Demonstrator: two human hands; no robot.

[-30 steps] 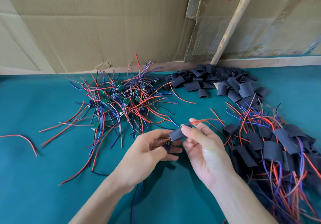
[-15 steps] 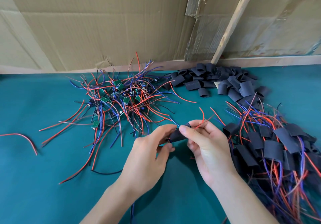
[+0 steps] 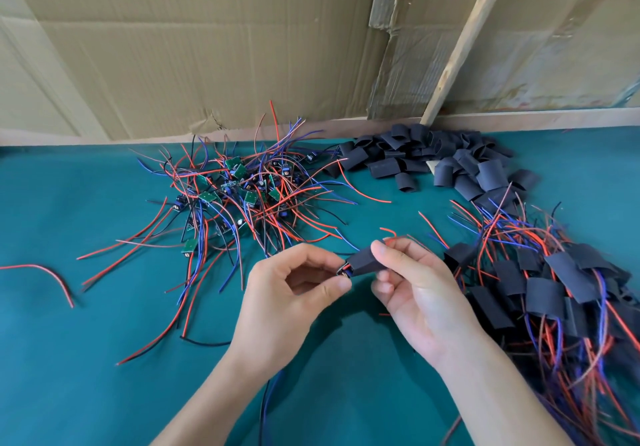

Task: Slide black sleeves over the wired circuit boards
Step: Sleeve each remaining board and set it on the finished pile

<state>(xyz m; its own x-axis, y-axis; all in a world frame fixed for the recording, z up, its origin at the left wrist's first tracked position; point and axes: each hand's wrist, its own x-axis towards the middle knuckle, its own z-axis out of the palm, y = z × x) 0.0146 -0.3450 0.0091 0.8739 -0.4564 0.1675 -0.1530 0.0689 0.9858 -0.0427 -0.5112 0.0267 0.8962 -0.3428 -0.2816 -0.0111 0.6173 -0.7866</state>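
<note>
A black sleeve (image 3: 363,262) is held above the teal table (image 3: 86,359) between my two hands. My right hand (image 3: 412,293) pinches it with thumb on top and fingers beneath. My left hand (image 3: 287,303) pinches the circuit board's end (image 3: 345,270), which sticks out of the sleeve's left mouth with red and blue parts showing. A red wire curls out past my right thumb. Bare green circuit boards with red, blue and black wires lie tangled in a pile (image 3: 239,192) at the centre left.
Loose black sleeves are heaped (image 3: 433,158) at the back centre right. Sleeved boards with their wires are piled (image 3: 554,293) on the right. A single red wire (image 3: 45,272) lies far left. Cardboard sheets (image 3: 207,47) and a wooden slat (image 3: 460,43) stand along the back edge.
The sleeve has slid further along the board, now covering most of it. My left fingers shifted from wrapping the board to pinching its exposed end.
</note>
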